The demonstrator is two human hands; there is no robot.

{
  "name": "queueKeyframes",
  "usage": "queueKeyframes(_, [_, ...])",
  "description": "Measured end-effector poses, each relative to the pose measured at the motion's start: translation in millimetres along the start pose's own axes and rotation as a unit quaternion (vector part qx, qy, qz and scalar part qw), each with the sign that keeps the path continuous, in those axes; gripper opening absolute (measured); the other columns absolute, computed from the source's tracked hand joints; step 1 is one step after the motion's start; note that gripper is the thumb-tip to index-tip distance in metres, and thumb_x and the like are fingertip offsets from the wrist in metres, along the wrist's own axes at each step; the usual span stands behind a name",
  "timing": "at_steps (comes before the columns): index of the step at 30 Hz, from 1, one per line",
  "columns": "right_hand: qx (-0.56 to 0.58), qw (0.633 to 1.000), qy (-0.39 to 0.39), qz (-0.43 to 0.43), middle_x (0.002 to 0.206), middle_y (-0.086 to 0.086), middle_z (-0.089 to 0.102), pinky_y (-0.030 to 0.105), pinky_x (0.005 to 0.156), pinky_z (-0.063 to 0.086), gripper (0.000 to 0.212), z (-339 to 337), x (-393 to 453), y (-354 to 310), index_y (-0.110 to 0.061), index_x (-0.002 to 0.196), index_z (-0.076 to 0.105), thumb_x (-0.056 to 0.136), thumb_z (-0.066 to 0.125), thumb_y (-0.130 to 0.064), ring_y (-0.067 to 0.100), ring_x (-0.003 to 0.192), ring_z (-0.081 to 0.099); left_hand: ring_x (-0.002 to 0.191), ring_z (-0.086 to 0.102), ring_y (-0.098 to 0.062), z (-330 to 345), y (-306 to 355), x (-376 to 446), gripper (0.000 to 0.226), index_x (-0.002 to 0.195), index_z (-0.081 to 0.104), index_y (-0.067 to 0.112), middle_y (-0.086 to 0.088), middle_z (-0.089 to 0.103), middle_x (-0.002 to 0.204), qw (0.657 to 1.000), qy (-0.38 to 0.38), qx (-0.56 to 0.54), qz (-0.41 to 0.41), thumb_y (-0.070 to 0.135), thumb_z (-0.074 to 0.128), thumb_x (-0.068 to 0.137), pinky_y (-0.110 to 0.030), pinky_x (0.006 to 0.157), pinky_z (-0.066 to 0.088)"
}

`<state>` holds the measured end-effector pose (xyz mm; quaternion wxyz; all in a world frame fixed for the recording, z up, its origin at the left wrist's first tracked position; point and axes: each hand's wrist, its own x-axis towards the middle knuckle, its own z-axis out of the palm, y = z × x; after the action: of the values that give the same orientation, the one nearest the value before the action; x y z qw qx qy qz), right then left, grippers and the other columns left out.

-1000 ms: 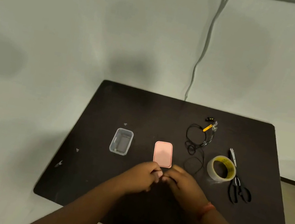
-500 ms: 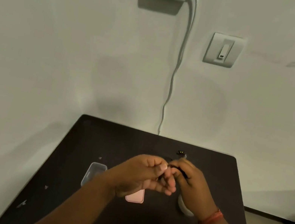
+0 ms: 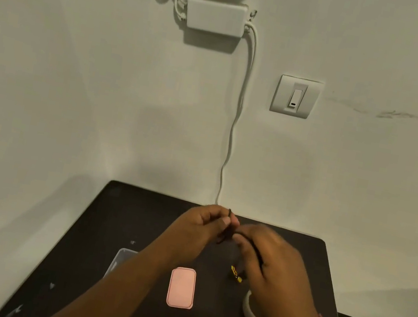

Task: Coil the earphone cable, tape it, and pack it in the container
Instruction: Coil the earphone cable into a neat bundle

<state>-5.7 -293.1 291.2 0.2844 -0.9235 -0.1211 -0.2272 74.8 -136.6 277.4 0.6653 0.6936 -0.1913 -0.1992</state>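
Lid (image 3: 181,287) lies between container (image 3: 120,260), left, and tape (image 3: 252,312), right.

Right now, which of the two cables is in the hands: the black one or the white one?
The black cable. Both hands pinch it above the table, left hand and right hand. The white cable hangs untouched on the wall.

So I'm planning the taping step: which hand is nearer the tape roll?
Right. The right hand is directly above the tape roll, partly covering it; the left hand is farther up-left.
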Motion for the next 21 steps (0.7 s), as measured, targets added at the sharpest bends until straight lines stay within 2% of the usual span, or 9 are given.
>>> queueKeyframes(1, [-0.002, 1.0, 0.016, -0.005, 0.089, -0.019, 0.062, 0.013, 0.067, 0.043, 0.023, -7, 7, 2, -0.028, 0.099, 0.064, 0.097, 0.044, -0.038, -0.003, 0.079, 0.057, 0.086, 0.068, -0.017, 1, -3, -5, 0.023, 0.1, 0.07, 0.01, -0.002, 0.073, 0.088, 1.0, -0.024, 0.002, -0.008, 0.011, 0.047, 0.102, -0.036, 0.086, 0.055])
queueKeyframes(3, [-0.004, 0.999, 0.046, -0.005, 0.088, -0.014, 0.064, 0.017, 0.067, 0.044, 0.023, -15, 21, 9, -0.023, 0.096, 0.064, 0.096, 0.046, -0.036, 0.001, 0.078, 0.057, 0.102, 0.071, -0.027, 5, -6, -16, 0.024, 0.104, 0.067, 0.008, -0.008, 0.074, 0.095, 0.997, -0.072, -0.032, -0.021, 0.009, 0.043, 0.103, -0.042, 0.095, 0.055])
queueKeyframes(5, [0.014, 0.998, 0.06, 0.014, 0.085, -0.013, 0.064, 0.019, 0.066, 0.044, 0.022, -15, 31, 19, -0.021, 0.093, 0.065, 0.096, 0.048, -0.034, 0.004, 0.076, 0.057, 0.108, 0.07, -0.034, 10, -5, -26, 0.025, 0.105, 0.065, 0.004, -0.013, 0.073, 0.095, 0.991, -0.095, -0.088, -0.018, 0.007, 0.04, 0.103, -0.041, 0.096, 0.055])
queueKeyframes(8, [0.077, 0.994, 0.039, 0.068, 0.077, -0.014, 0.063, 0.028, 0.065, 0.048, 0.016, -1, 32, 34, -0.023, 0.087, 0.063, 0.096, 0.052, -0.03, 0.006, 0.073, 0.059, 0.105, 0.07, -0.039, 18, 4, -33, 0.024, 0.103, 0.066, 0.007, -0.01, 0.074, 0.09, 0.986, -0.092, -0.136, 0.016, 0.013, 0.044, 0.1, -0.042, 0.094, 0.056])
queueKeyframes(11, [0.164, 0.981, -0.016, 0.098, 0.069, -0.015, 0.06, 0.039, 0.063, 0.05, 0.02, 20, 14, 33, -0.034, 0.079, 0.058, 0.096, 0.046, -0.033, 0.007, 0.065, 0.056, 0.101, 0.07, -0.04, 17, 16, -30, 0.021, 0.099, 0.073, 0.018, -0.01, 0.074, 0.089, 0.984, -0.061, -0.159, 0.049, 0.02, 0.051, 0.097, -0.05, 0.095, 0.055])
queueKeyframes(14, [0.117, 0.989, -0.055, 0.066, 0.083, -0.022, 0.063, 0.024, 0.066, 0.045, 0.024, 35, -7, 19, -0.033, 0.093, 0.061, 0.094, 0.038, -0.041, 0.0, 0.076, 0.059, 0.098, 0.072, -0.036, 10, 26, -22, 0.02, 0.101, 0.072, 0.014, -0.009, 0.074, 0.089, 0.984, -0.018, -0.163, 0.07, 0.018, 0.052, 0.099, -0.051, 0.094, 0.055])
queueKeyframes(16, [0.052, 0.995, -0.083, 0.03, 0.071, -0.021, 0.051, 0.018, 0.06, 0.035, 0.02, 35, -15, 7, -0.035, 0.084, 0.049, 0.096, 0.036, -0.045, 0.0, 0.067, 0.05, 0.098, 0.073, -0.033, 6, 29, -16, 0.021, 0.105, 0.066, 0.005, -0.009, 0.075, 0.089, 0.985, 0.021, -0.149, 0.08, 0.01, 0.046, 0.101, -0.042, 0.09, 0.059])
queueKeyframes(18, [0.009, 0.995, -0.103, -0.002, 0.068, -0.017, 0.047, 0.016, 0.057, 0.032, 0.019, 26, -16, -7, -0.038, 0.081, 0.041, 0.097, 0.035, -0.046, 0.002, 0.063, 0.047, 0.098, 0.074, -0.03, 2, 26, -11, 0.022, 0.106, 0.064, 0.0, -0.011, 0.075, 0.091, 0.988, 0.061, -0.117, 0.086, 0.004, 0.043, 0.102, -0.035, 0.087, 0.06])
queueKeyframes(21, [-0.019, 0.997, -0.063, -0.028, 0.076, -0.015, 0.058, 0.02, 0.056, 0.04, 0.017, 4, -8, -22, -0.031, 0.092, 0.055, 0.097, 0.041, -0.04, 0.004, 0.066, 0.054, 0.098, 0.074, -0.023, -2, 17, -8, 0.022, 0.106, 0.065, -0.001, -0.012, 0.076, 0.096, 0.993, 0.085, -0.049, 0.072, 0.004, 0.044, 0.102, -0.033, 0.089, 0.058])
